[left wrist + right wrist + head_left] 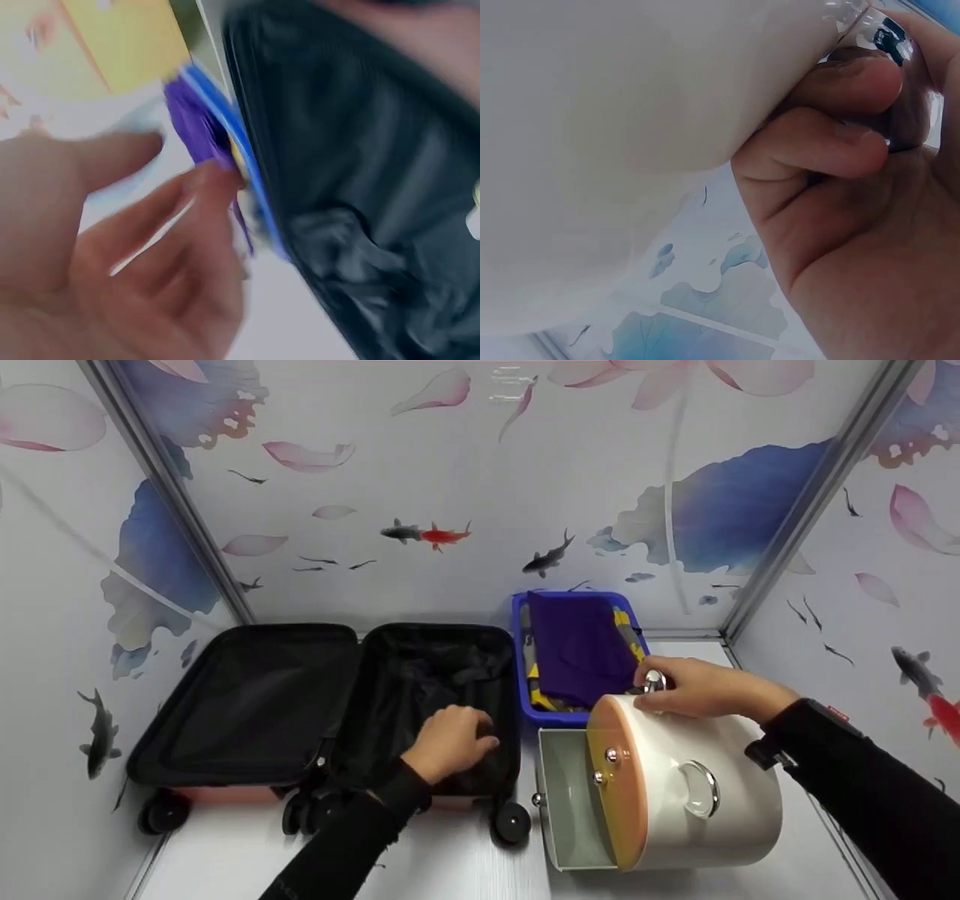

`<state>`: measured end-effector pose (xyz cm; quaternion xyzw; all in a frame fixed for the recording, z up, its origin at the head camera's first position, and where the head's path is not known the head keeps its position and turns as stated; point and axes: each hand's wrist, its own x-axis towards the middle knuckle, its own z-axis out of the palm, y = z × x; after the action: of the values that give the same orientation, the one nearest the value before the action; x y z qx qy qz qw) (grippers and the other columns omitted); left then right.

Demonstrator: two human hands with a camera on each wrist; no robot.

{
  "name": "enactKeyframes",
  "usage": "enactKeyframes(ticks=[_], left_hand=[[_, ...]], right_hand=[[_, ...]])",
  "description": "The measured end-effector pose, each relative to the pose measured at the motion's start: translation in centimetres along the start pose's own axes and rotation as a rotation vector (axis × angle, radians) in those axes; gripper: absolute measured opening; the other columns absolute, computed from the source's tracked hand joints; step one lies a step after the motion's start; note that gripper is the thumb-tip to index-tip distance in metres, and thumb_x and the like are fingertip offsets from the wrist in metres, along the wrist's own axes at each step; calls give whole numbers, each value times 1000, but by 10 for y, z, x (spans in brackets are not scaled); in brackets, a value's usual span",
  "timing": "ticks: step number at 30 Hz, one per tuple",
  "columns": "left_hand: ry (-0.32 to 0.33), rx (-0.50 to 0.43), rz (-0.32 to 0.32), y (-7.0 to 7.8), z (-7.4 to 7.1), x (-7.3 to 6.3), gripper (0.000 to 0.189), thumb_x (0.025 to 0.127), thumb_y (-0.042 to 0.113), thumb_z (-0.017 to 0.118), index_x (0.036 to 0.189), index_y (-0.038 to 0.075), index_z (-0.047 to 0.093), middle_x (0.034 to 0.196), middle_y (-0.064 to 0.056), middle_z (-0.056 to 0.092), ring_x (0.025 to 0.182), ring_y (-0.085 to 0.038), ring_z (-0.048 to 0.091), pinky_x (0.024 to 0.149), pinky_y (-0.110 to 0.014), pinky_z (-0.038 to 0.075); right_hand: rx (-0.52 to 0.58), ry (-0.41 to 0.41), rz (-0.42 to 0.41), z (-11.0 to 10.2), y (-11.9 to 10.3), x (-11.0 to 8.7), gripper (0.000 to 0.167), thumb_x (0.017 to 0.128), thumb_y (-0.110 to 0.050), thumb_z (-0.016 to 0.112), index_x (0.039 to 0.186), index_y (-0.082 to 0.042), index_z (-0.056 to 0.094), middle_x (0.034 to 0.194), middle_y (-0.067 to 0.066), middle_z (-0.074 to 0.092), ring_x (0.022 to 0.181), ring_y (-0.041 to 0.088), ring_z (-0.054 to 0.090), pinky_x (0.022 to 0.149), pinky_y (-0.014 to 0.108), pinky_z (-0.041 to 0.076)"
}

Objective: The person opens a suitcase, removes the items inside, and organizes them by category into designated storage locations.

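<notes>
A white rounded storage box [712,817] with an orange front lies at the right, a pale drawer [577,802] pulled out from it on the left. My right hand [694,686] grips a chrome handle [655,681] on the box; the right wrist view shows the curled fingers [840,150] around the shiny metal. Over the right half of an open black-lined suitcase [405,682] hovers my left hand [450,742], its fingers loosely bent and holding nothing. In the left wrist view that hand [150,247] looks blurred, thumb apart from the fingers.
Behind the box stands a blue basket [526,690] with a folded purple cloth [577,645] and yellow-grey fabric in it. The suitcase's other half [255,712] lies flat at the left, its black wheels [512,823] toward me. Printed panels [450,472] wall in the white table.
</notes>
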<state>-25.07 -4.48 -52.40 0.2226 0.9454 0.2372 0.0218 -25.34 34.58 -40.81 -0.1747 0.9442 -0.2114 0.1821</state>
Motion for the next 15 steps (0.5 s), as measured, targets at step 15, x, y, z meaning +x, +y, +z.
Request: enactKeyframes(ticks=[15], left_hand=[[-252,48,-223,-73,-8,42,17,94,16,88,92,4,78,90,-16,77,77,-31,72,72,-42,56]], right_hand=[[4,15,-1,1,2,-3,37,103,-46,75,125,-17,66,96,1,67,85,16,62,75,33,51]])
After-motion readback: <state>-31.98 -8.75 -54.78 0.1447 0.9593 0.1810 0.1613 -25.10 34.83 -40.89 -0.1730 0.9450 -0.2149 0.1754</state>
